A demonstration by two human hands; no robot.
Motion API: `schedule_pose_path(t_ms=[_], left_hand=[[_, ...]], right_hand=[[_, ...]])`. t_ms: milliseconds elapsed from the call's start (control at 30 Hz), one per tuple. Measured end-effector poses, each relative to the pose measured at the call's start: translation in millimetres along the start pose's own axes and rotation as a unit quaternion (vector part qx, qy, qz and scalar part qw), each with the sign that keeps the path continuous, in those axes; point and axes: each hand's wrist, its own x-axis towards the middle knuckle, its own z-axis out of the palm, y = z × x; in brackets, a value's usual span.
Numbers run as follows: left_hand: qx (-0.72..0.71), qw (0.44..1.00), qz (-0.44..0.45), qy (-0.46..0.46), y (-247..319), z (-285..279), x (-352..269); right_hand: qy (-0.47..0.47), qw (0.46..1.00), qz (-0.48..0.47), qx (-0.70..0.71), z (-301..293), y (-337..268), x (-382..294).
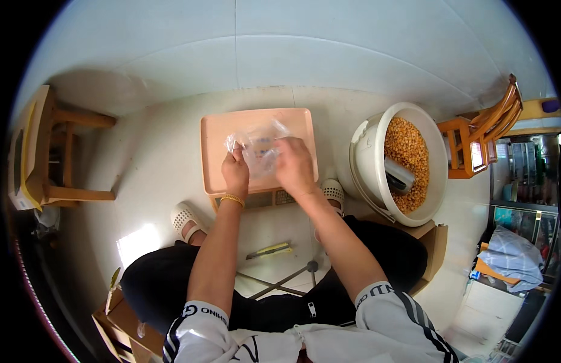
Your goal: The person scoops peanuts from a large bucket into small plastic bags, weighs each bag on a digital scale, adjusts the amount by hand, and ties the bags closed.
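Both my hands hold a clear plastic bag (258, 156) above the pink platform of a weighing scale (217, 159). My left hand (236, 174) pinches the bag's left edge between thumb and fingers. At the opposite edge, my right hand (295, 163) is blurred, its fingers curled on the film. Coloured print shows on the bag, which looks flat, with no contents visible. The scale's display and keypad (285, 196) face me, partly covered by my wrists.
On the right, a white bucket (366, 154) tilts towards me, holding dried corn kernels (407, 136) and a metal scoop (401, 174). A yellow utility knife (269, 250) lies on the floor between my feet. Wooden chairs (471, 140) and a stool (81, 195) flank the space; cardboard boxes (126, 313) sit beside my legs.
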Motion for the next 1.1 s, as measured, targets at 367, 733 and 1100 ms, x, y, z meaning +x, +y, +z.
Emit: schedule_pose_path(t_ms=[367,733,1100], left_hand=[[-0.250,0.956,-0.147,-0.053,23,-13,-2],[-0.245,0.964,-0.091,-0.047,10,11,-2],[-0.278,0.956,-0.079,-0.056,0,19,-6]], right_hand=[[-0.198,0.958,0.141,-0.151,3,37,-33],[-0.123,0.976,0.140,-0.112,-56,-7,5],[-0.085,0.930,0.263,-0.242,-284,77,1]])
